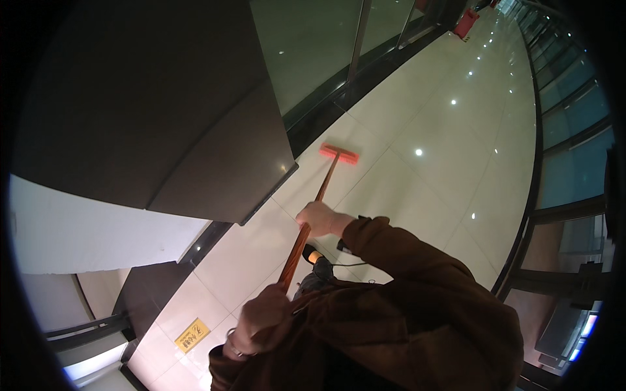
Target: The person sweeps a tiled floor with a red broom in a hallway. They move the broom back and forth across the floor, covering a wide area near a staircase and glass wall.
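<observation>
A floor scrub brush with a wide pink-red head and short bristles rests on the pale tiled floor ahead of me. Its reddish-brown wooden handle slants back towards my body. My right hand grips the handle around its middle. Close to my body, my left hand, with a band at the wrist, wraps the handle's upper end. A shoe shows beside the handle, below my right hand. Part of a dark object and a thin cable appear beneath my right forearm.
A dark wall panel juts out at left, its corner near the brush. Glass panels with a black base strip run beyond it. Glazing lines the corridor's right. A yellow floor sticker bears writing. Farther off stands a red object.
</observation>
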Demonstrator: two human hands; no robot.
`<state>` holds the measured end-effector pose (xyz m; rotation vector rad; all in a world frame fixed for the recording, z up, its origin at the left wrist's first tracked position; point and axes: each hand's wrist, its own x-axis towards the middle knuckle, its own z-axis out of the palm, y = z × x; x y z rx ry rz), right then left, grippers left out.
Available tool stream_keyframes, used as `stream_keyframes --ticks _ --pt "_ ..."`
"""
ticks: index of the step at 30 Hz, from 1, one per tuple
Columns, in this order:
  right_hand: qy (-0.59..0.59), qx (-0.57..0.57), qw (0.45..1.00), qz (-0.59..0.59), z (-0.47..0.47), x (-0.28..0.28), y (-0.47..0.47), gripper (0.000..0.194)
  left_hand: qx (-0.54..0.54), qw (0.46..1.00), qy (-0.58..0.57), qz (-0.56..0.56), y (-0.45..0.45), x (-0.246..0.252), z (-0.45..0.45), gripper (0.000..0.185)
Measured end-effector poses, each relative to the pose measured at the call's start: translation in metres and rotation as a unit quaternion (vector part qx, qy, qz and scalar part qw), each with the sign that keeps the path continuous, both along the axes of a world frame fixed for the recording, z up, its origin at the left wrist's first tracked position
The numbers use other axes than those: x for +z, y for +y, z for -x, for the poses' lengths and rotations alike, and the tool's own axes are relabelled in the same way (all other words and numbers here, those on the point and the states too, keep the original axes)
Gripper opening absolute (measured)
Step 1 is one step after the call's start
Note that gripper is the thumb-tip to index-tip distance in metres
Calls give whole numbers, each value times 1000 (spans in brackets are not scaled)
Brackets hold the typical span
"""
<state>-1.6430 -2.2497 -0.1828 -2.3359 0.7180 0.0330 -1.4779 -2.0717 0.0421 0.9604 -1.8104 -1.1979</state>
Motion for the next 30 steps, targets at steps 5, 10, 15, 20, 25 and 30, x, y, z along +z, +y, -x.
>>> stream_keyframes --ticks 5,10,15,20,25,30 --pt "-39 6 999 -6 -9 11 -26 27 -52 994 27 96 -28 2 -17 15" --pt "-80 45 995 -44 -52 58 8 19 79 929 288 217 -12 40 -42 14" --pt "-53 49 995 -64 -48 40 -25 27 66 989 122 60 -38 51 -27 20" --pt "-70 45 996 17 -24 0 -86 16 85 996 18 -9 -73 10 -2 25" --pt "23 128 992 -4 -4 36 -94 21 187 982 13 -16 -59 35 38 21" --pt "-72 160 979 -103 16 63 -64 15 320 947 28 25 -45 82 75 14"
